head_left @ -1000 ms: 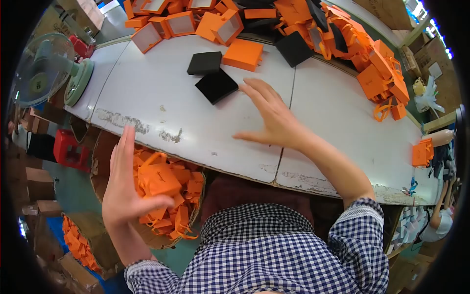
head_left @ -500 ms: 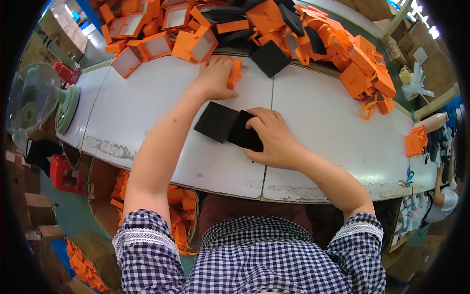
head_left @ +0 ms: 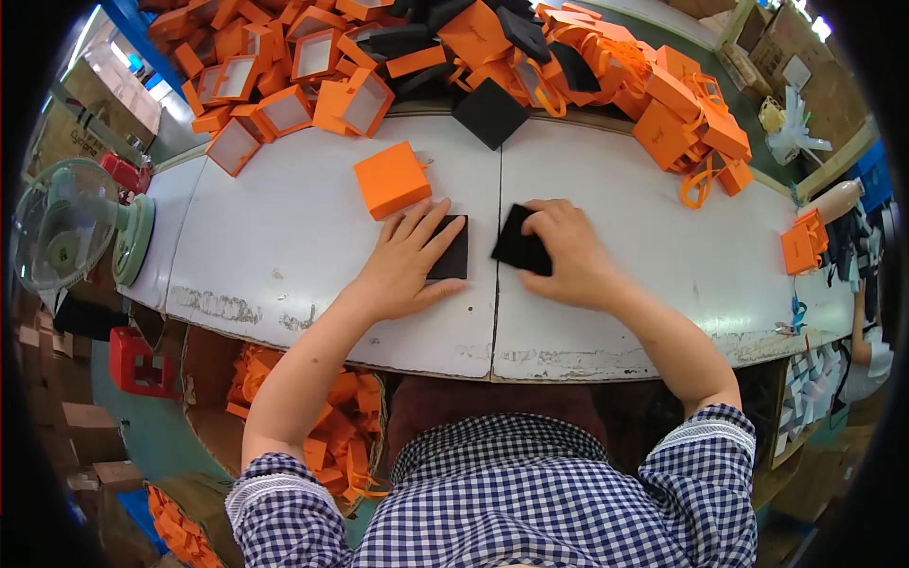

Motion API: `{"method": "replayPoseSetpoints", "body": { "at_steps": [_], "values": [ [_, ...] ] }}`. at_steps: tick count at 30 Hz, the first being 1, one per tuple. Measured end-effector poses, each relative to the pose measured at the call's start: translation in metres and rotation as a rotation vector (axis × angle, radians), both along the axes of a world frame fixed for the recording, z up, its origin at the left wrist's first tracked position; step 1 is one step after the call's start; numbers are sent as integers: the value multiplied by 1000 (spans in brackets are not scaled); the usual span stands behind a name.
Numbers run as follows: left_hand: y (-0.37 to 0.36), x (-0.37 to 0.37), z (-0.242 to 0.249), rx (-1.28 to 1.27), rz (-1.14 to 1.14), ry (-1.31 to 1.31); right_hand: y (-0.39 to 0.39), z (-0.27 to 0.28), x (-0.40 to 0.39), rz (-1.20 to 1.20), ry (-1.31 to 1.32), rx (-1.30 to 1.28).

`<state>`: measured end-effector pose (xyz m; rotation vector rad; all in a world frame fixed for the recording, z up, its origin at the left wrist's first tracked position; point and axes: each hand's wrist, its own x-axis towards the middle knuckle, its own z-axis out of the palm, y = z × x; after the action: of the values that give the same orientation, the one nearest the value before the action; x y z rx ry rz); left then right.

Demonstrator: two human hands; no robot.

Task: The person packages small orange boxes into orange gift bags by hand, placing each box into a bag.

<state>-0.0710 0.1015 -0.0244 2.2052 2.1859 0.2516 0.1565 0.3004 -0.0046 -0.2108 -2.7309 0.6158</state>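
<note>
My left hand (head_left: pixel 407 260) lies with spread fingers over a dark square box part (head_left: pixel 456 251) on the white table, covering most of it. Between the thumb and fingers of my right hand (head_left: pixel 573 251) is a black square pad (head_left: pixel 517 242), a little to the right of the dark part and separate from it. Just beyond my left fingertips sits an orange box (head_left: pixel 391 178), with a bit of ribbon at its right side. Another black square piece (head_left: pixel 490 115) rests farther back, by the pile.
Orange boxes (head_left: pixel 312 57) and black pieces heap along the table's far edge, with ribboned orange boxes (head_left: pixel 677 114) at right. A fan (head_left: pixel 71 227) stands left. Below the table is a carton of orange pieces (head_left: pixel 346 417). Part of another person (head_left: pixel 866 369) shows far right.
My left hand has come nearer from the far edge and now lies on the dark part. The orange box sits closer. My right hand has carried the black pad rightward, off the dark part.
</note>
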Motion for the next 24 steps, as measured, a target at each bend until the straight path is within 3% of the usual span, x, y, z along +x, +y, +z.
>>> {"method": "replayPoseSetpoints", "body": {
  "at_steps": [3, 5, 7, 8, 9, 10, 11, 13, 14, 16, 17, 19, 21, 24],
  "values": [
    [-6, 5, 6, 58, 21, -120, 20, -5, 14, -116, 106, -6],
    [2, -3, 16, 127, 27, -199, -1, 7, 15, 42, 169, -130],
    [10, -36, 27, 232, 170, -346, -38, 19, 9, 311, 158, -23],
    [18, -48, 27, 227, 168, -348, -55, 17, 0, 380, 122, 0],
    [27, -60, 26, 142, 266, -192, -67, 15, -9, 453, 88, 26],
    [34, -68, 31, 61, 364, -31, -68, 7, -19, 439, 33, 61],
    [39, -74, 35, 66, 367, -22, -58, 5, -27, 443, 41, 66],
    [47, -77, 50, -179, 395, -60, -29, 9, -42, 253, -50, 62],
    [40, -79, 55, -181, 399, -59, -18, 6, -39, 215, 50, 49],
    [16, -81, 62, 235, 267, -199, -8, 20, -20, 199, 131, -104],
    [0, -75, 61, 229, 268, -202, -7, 23, -8, 186, 145, -207],
    [-43, -49, 51, 312, 140, -1065, -3, 22, 10, 177, 186, -315],
    [-64, -3, 20, 406, 8, -1151, -6, 17, 16, 169, 218, -424],
    [-67, 46, -3, 315, 163, -1261, -16, 8, 18, 143, 188, -293]
  ]
}}
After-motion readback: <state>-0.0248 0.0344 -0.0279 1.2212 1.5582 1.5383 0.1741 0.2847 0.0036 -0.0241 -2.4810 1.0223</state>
